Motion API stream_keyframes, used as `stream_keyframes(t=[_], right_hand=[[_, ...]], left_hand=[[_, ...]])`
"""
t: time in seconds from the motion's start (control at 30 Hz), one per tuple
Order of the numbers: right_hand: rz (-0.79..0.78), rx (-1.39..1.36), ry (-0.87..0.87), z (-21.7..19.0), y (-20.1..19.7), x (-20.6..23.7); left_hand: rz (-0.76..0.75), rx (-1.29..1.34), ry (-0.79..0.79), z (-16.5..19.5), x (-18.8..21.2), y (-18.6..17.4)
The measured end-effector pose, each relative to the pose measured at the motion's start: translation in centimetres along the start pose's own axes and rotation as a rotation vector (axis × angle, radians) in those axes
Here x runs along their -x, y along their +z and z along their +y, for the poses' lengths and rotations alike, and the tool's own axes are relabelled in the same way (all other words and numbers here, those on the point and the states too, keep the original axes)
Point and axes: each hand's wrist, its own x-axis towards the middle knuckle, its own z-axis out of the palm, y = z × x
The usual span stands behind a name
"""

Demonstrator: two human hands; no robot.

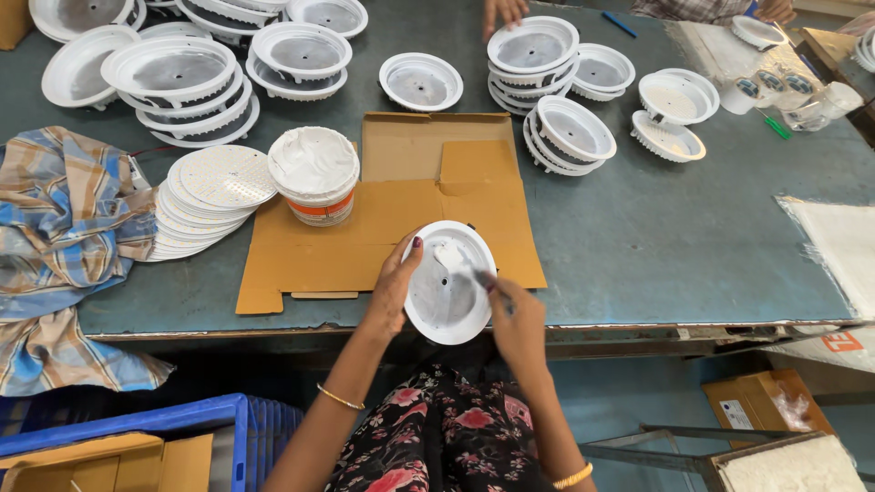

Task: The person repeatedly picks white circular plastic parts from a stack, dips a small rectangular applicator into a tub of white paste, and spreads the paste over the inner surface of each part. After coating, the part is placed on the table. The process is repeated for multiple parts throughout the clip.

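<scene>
Cloth (64, 219) in blue plaid lies at my far left, then flat white discs (205, 196) stacked beside a paste tub (314, 173), then my left hand (392, 292) clasping the rim of the round white housing (447, 282) over the cardboard's (401, 219) near edge, while my right hand (515, 319) pinches a small brush (478, 278) inside it.

Round white housing (447, 282) (two-handed)

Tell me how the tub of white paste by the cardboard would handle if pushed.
The open round tub of white paste looks squat and brim-full, so probably heavy and unlikely to tip. On the flattened brown cardboard sheet it would likely slide, not roll. With no lid, a hard shove might smear paste.
</scene>
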Motion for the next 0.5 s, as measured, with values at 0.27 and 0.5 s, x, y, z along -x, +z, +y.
stream_keyframes(t=[0.27,0.5], right_hand=[[0.023,-0.102,-0.011,0.2,1.0,-3.8],[-0.048,-0.1,0.075,-3.3,-0.1,-3.4]], left_hand=[[-0.042,-0.252,0.293,-0.9,2.9,4.4],[-0.071,-0.229,0.257,-0.5,3.8,5.7]])
